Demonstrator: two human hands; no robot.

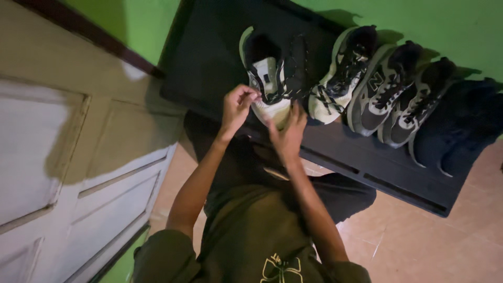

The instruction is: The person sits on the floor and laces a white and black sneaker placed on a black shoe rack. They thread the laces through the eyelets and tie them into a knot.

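Note:
A white and black sneaker (268, 78) stands at the left end of a row of shoes on a black shoe rack (209, 57). My left hand (237, 106) pinches the sneaker's side near the laces. The fingers of my right hand (287, 133) rest on its white toe. Loose black laces (296, 68) lie over the shoe's tongue. Both of my forearms reach up from below toward this shoe.
To the right on the rack sit a second white and black sneaker (340, 73), a grey pair (398, 94) and a dark blue pair (461, 126). A cream panelled door (63, 157) stands at left, green wall (419, 21) behind, tan floor tiles (419, 241) below.

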